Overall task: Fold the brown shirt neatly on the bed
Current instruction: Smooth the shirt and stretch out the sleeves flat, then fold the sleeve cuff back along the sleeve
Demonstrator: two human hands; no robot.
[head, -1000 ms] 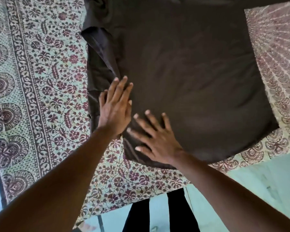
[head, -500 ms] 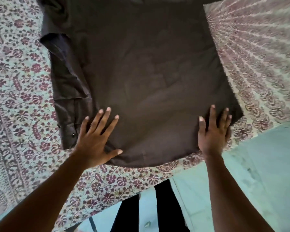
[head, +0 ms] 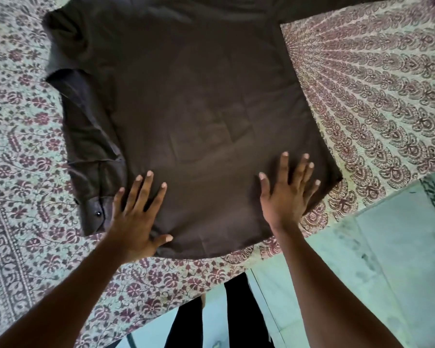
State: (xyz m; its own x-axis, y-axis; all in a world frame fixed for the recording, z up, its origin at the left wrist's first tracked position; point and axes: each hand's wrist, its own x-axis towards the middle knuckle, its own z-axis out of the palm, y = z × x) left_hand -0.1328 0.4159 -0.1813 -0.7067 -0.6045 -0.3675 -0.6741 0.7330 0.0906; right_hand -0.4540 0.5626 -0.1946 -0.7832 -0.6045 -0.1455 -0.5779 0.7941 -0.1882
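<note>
The brown shirt [head: 199, 109] lies spread flat on the bed, its hem toward me. A sleeve [head: 91, 156] is folded down along its left side, with a button showing at the cuff. My left hand [head: 136, 217] lies flat with spread fingers on the hem's left part, beside the cuff. My right hand [head: 286, 194] presses flat on the hem's right part, fingers straight, near the right corner. The shirt's far end runs out of the frame at the top.
The bed is covered by a floral printed sheet [head: 374, 96] in maroon and pale green. Its near edge runs diagonally below the hem. Beyond it is pale tiled floor [head: 387, 259], and my dark trouser legs [head: 224, 317] stand against the bed.
My right hand slid from the hem's left part across toward the right corner. My left hand shifted down to the hem. Both stayed flat on the cloth.
</note>
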